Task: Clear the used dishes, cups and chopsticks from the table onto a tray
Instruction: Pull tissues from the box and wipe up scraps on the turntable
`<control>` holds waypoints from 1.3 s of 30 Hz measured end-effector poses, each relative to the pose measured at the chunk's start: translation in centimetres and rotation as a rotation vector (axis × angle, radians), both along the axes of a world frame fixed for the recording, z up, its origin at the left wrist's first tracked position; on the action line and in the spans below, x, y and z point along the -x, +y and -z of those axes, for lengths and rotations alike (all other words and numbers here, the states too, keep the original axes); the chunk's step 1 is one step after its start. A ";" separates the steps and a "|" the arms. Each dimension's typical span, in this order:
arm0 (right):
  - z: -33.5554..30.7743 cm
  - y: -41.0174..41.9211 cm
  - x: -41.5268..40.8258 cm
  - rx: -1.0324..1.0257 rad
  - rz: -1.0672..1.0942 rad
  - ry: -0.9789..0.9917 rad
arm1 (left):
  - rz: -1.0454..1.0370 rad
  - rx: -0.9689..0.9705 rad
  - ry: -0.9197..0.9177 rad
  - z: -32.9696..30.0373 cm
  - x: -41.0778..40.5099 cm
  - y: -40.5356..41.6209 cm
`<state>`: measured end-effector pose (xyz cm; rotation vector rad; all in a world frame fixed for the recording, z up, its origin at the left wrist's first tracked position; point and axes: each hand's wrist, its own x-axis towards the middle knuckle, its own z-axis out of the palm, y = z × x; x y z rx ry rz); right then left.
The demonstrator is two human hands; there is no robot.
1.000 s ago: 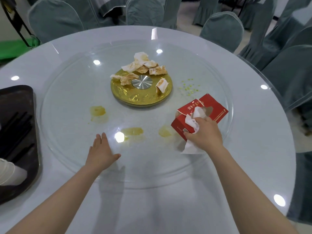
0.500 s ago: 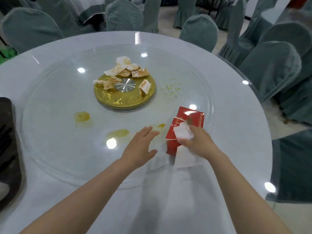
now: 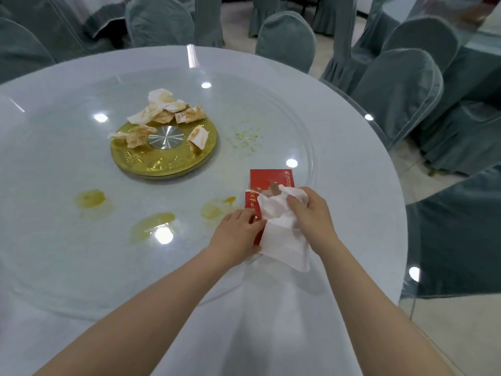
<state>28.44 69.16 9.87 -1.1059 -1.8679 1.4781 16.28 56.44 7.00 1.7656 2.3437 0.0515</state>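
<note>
The left hand (image 3: pixel 238 234) is seen with fingers curled against the near left side of the red tissue box (image 3: pixel 267 191), which it seems to steady; whether the grip is firm cannot be told. Going left to right across the glass turntable (image 3: pixel 54 240): three yellow sauce smears (image 3: pixel 90 199) are counted, one at far left, one nearer the middle with a light glare on it, one just beside the box. One gold centre plate (image 3: pixel 162 161) is seen behind them, with about six crumpled stained napkins (image 3: pixel 165 107) piled on and beside its far edge; the exact count is blurred. One patch of small yellow crumbs (image 3: pixel 244 137) is seen right of the plate. One tissue box is present near the right edge of the turntable. The right hand (image 3: pixel 311 213) is closed on a white tissue (image 3: pixel 282 234), pinched at the box opening, with the sheet hanging toward the near side. Task state, judged: no dishes, cups or chopsticks are seen on the white table (image 3: pixel 352 185), and no tray is in view, so clearing looks mostly done. What is left looks like the used napkins and the spills, probably to be wiped with the tissue. Several covered chairs (image 3: pixel 398 90) are ranged round the far and right sides.
</note>
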 end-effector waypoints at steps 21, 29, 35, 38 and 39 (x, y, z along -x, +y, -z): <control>2.8 2.6 -5.2 0.187 0.740 0.218 | -0.295 -0.110 -0.367 1.3 -1.6 0.8; 2.7 1.4 -6.8 0.285 0.872 0.271 | -0.318 -0.432 -0.449 -1.9 0.5 -0.7; 1.0 -1.0 -3.3 0.487 0.734 0.324 | -0.438 -0.441 -0.551 -6.4 3.7 -2.7; 0.1 -2.8 -0.8 0.612 0.658 0.354 | -0.502 -0.435 -0.672 -8.0 4.6 -4.5; -0.2 -3.5 0.0 0.653 0.626 0.358 | -0.518 -0.448 -0.723 -8.4 4.9 -5.3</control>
